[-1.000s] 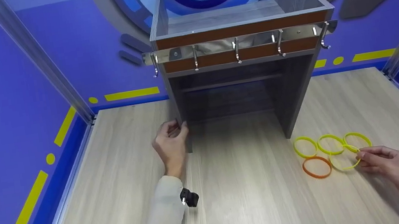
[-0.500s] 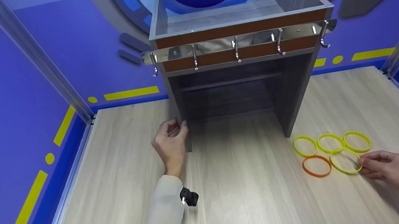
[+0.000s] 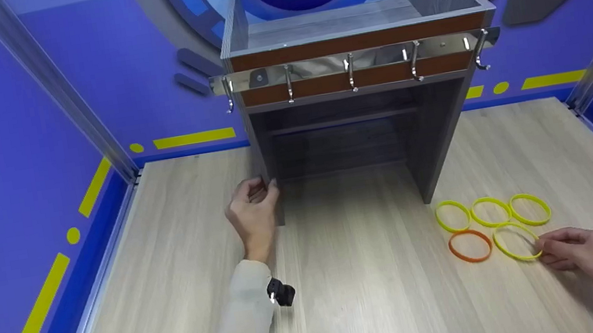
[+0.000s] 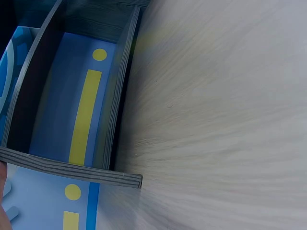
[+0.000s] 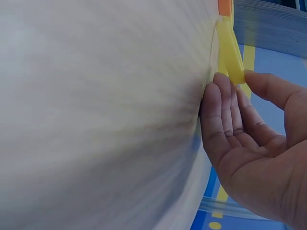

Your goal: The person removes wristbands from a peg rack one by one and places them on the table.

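Observation:
My left hand [image 3: 252,214] grips the front edge of the left side panel of a grey wooden rack [image 3: 262,154], thumb at the edge and fingers curled; in the left wrist view only a sliver of the hand shows beside the panel [image 4: 72,170]. At the right, my right hand [image 3: 589,255] pinches the near right edge of a yellow wristband [image 3: 513,257] at the table surface. The right wrist view has this yellow wristband [image 5: 231,52] between thumb and fingertips. An orange wristband [image 3: 472,259] lies left of it. Three more yellow wristbands [image 3: 455,231] lie in a row behind.
A metal strip with several hooks [image 3: 351,73] runs across the rack's front. The rack stands at the back of the wooden table [image 3: 363,297], with an open shelf on top [image 3: 333,21]. Blue printed walls [image 3: 83,75] enclose the table.
The pinched yellow wristband, tilted up over the row behind, has come down and slid slightly right and nearer, with the right hand following. The left hand has stayed on the rack.

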`<control>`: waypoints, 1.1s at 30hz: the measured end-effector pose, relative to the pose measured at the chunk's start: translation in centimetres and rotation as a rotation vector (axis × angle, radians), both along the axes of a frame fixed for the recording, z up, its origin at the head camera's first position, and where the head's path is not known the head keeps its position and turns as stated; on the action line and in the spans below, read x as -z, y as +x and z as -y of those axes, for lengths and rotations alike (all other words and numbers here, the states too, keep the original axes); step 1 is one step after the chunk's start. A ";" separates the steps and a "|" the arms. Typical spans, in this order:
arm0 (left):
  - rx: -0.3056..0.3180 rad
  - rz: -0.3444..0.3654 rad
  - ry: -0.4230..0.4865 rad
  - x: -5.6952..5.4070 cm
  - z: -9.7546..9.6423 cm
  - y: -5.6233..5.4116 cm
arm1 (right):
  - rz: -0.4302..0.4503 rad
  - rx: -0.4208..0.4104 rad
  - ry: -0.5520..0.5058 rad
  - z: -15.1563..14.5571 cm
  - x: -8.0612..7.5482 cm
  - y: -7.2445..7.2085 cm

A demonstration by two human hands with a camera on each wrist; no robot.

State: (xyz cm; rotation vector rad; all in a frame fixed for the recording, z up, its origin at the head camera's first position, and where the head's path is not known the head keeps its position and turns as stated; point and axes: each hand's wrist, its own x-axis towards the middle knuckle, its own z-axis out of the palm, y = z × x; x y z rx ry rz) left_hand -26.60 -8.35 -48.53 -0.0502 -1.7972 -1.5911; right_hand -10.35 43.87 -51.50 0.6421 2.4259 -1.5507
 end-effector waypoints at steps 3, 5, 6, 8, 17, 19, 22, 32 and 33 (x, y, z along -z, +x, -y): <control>-0.002 -0.005 0.004 0.1 0.0 0.0 | 0.015 -0.011 0.020 0.0 0.0 0.0; -0.004 -0.006 0.007 0.1 0.0 0.0 | 0.021 -0.017 0.024 0.0 0.0 0.0; -0.003 -0.005 0.007 0.1 0.0 0.0 | 0.024 -0.015 0.026 0.0 0.0 -0.1; -0.003 -0.002 0.007 0.0 0.0 0.1 | 0.031 -0.009 0.027 0.0 0.0 -0.1; 0.007 0.000 -0.003 0.1 0.1 0.3 | 0.017 0.000 0.032 0.1 0.1 -0.1; 0.009 0.000 -0.007 0.1 0.2 0.3 | 0.015 0.011 0.029 0.2 0.2 -0.1; 0.009 0.001 -0.012 0.1 0.2 0.4 | 0.025 0.036 0.033 0.3 0.2 -0.2; 0.010 0.013 0.001 0.7 0.5 0.5 | -0.083 0.054 0.088 0.9 -0.5 -0.3; 0.011 0.012 -0.006 0.8 0.5 0.5 | -0.104 0.055 0.102 1.0 -0.7 -0.3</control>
